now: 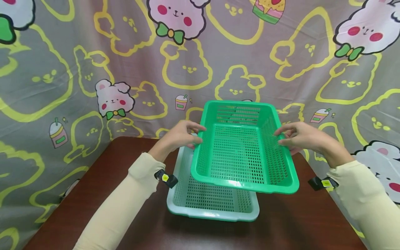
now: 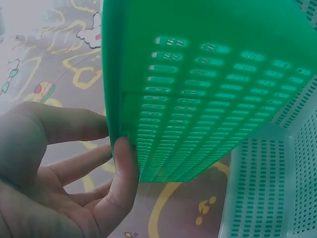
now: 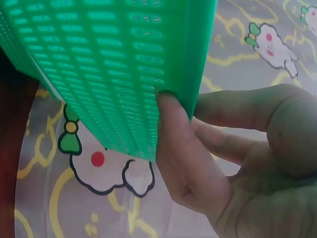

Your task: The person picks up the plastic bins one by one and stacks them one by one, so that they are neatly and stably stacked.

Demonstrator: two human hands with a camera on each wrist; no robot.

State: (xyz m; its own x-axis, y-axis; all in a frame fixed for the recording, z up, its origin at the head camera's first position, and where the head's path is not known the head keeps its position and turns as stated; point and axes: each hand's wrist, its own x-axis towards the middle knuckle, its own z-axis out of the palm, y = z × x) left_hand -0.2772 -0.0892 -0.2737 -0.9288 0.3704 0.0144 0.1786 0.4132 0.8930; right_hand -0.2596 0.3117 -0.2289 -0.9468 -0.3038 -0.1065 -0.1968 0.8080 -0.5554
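Observation:
A bright green plastic basket point(image 1: 237, 152) with slotted walls is held up in the air by both hands, its open top tilted toward the head camera. My left hand point(image 1: 184, 133) pinches its left rim between thumb and fingers; the left wrist view shows the fingertips at the rim point(image 2: 113, 79). On the opposite side my right hand point(image 1: 300, 137) grips the right rim, with the fingers point(image 3: 173, 134) bent over its edge. Below and slightly left, a pale green basket point(image 1: 212, 213) sits on the table, partly covered by the raised one in the head view.
The dark reddish-brown table point(image 1: 131, 208) runs under the baskets. Behind it hangs a grey curtain point(image 1: 125, 69) printed with cartoon rabbits and yellow outlines, close to the table's back edge.

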